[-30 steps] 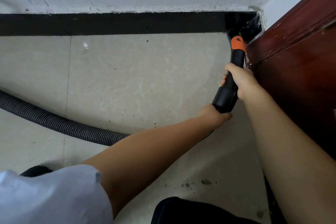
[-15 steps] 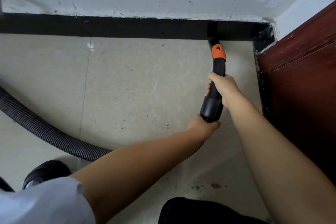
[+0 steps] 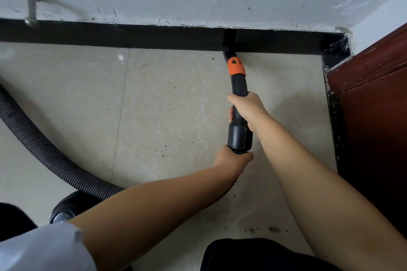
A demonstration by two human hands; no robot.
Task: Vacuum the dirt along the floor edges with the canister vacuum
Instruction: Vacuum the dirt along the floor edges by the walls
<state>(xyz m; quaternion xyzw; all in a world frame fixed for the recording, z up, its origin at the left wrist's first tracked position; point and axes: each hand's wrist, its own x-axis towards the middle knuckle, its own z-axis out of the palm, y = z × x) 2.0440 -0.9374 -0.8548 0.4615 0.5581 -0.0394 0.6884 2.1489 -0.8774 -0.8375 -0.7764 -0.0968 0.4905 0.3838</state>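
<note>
Nozzle [image 3: 229,53] has slid left from the corner, tip at baseboard [image 3: 154,36] | my right hand [image 3: 247,109] grips wand, left hand [image 3: 231,158] grips hose [image 3: 44,149] end | corner done, edge continues left.

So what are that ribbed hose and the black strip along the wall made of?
The hose looks like flexible matte plastic: close ribs, bending in a loose curve. The strip looks like glossy tile or stone, with visible joints and a faint sheen; the exact material is uncertain.
</note>
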